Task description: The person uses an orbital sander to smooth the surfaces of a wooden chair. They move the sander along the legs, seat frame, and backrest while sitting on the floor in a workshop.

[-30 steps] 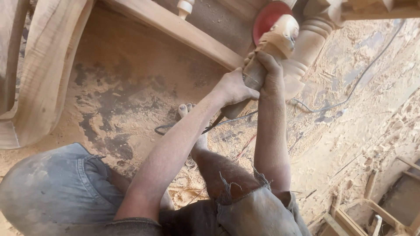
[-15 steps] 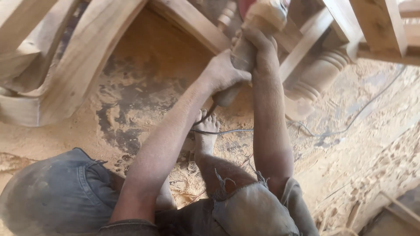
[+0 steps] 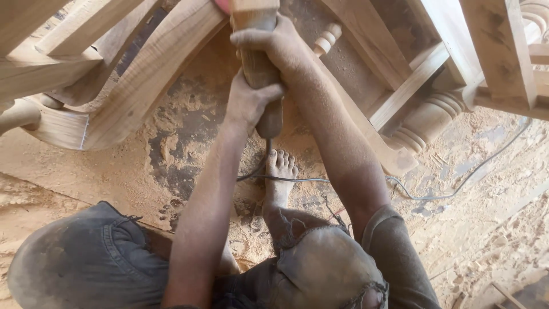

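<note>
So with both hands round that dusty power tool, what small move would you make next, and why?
Probably ease the power tool a little further along the curved wooden piece. The left hand and right hand grip it, its red disc at the wood.

Floor [image 3: 103, 171] is just packed dirt buried in sawdust and wood chips. 1 bare foot [image 3: 280, 177] rests on it, a thin grey cable [image 3: 457, 186] snakes across, and the turned wooden leg [image 3: 426, 123] stands on it too.

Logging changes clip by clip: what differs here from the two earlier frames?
Both hands and the power tool rose toward the top of the view; its red disc, fully seen earlier, is now nearly out of frame at the top edge. The wooden frame shifted too. Unchanged: left hand and right hand gripping the tool, bare foot on the sawdust.
</note>
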